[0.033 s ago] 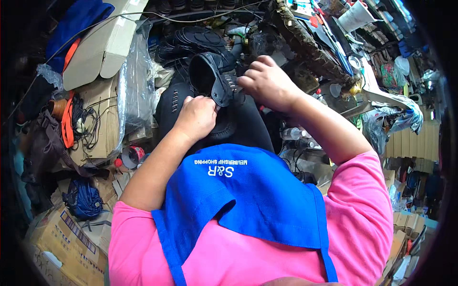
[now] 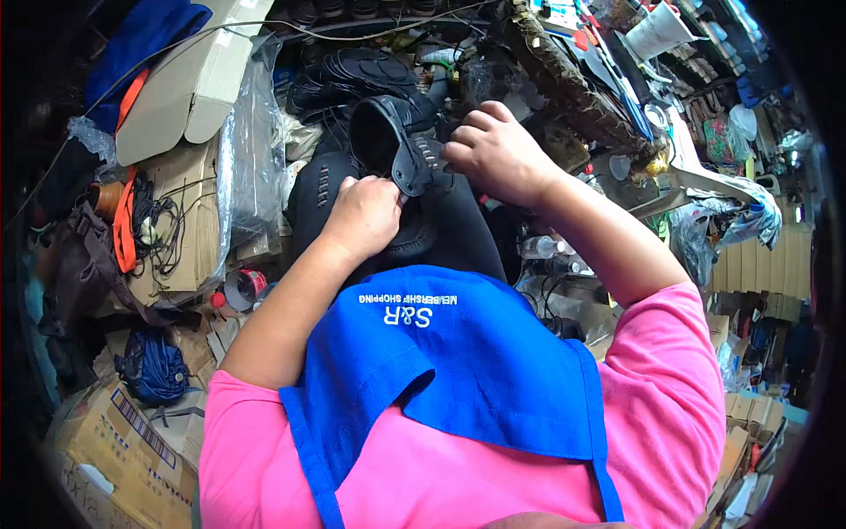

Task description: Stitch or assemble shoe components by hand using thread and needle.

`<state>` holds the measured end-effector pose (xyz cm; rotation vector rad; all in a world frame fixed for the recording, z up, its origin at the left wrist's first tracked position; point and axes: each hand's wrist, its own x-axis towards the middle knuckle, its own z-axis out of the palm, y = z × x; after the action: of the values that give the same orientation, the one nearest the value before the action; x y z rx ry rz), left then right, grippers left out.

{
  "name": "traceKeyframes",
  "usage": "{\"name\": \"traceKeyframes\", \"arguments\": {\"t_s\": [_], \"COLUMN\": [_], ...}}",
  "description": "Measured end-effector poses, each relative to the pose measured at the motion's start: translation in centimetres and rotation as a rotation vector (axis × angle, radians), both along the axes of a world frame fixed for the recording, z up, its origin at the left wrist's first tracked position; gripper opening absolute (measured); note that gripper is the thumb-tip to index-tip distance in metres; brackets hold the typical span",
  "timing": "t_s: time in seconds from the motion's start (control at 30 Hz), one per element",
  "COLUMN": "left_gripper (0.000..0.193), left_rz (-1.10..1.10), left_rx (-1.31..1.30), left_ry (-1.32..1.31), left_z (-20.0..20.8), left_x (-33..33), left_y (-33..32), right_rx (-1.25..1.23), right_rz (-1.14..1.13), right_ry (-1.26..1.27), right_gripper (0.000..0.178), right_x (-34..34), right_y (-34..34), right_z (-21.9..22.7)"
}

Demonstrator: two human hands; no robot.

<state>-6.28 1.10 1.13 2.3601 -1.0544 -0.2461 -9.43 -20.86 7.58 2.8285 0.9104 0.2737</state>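
A black shoe [image 2: 408, 167] sits between my knees, its dark opening facing up and a row of eyelets along its flap. My left hand [image 2: 366, 214] is closed on the near edge of the shoe, fingertips tucked under the flap. Just right of the shoe, my right hand [image 2: 493, 154] is raised with its fingers curled in a pinch. Whatever those fingers hold, if anything, is too small to see. A blue apron [image 2: 458, 353] covers my lap, over black trousers [image 2: 315, 198].
Behind the shoe lies a heap of black cord and footwear [image 2: 357, 79]. Cardboard [image 2: 198, 88] and plastic sheeting stand at the left. A rough-edged bench [image 2: 573, 79] bearing tools and a white cup [image 2: 659, 31] is at the far right. Plastic bottles [image 2: 542, 248] lie beside my right knee.
My right hand has shifted very slightly to the right, away from the shoe. The left hand and the shoe stay in place.
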Motion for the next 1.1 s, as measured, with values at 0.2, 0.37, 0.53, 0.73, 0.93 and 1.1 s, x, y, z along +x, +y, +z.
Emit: {"name": "traceKeyframes", "arguments": {"t_s": [0.2, 0.37, 0.53, 0.73, 0.93, 1.1], "left_gripper": [0.016, 0.013, 0.009, 0.008, 0.009, 0.009], "left_rz": [-0.027, -0.081, 0.039, 0.043, -0.065, -0.095], "left_rx": [0.063, 0.002, 0.066, -0.077, -0.051, -0.070], "left_ry": [-0.027, -0.230, -0.326, -0.257, -0.271, -0.210], "left_z": [-0.4, -0.9, 0.6, 0.4, -0.6, -1.1], "left_x": [0.1, 0.0, -1.0, -0.1, 0.4, 0.4], "left_y": [-0.4, 1.4, 6.6, 5.8, 1.1, -0.3], "right_rx": [-0.107, -0.002, 0.037, 1.402, 2.292, 2.163], "right_rz": [0.098, 0.168, -0.093, -0.717, -0.010, -0.020], "right_ry": [0.146, 0.166, 0.207, 0.582, 0.616, 0.677], "right_gripper": [0.006, 0.011, 0.011, 0.018, 0.017, 0.032], "right_x": [-0.3, 0.6, -0.6, -2.5, -0.5, 0.0], "right_y": [1.2, 0.3, -5.4, -10.0, -8.0, -3.3], "right_z": [-0.7, -1.9, -2.2, -2.5, 0.2, 0.9]}}
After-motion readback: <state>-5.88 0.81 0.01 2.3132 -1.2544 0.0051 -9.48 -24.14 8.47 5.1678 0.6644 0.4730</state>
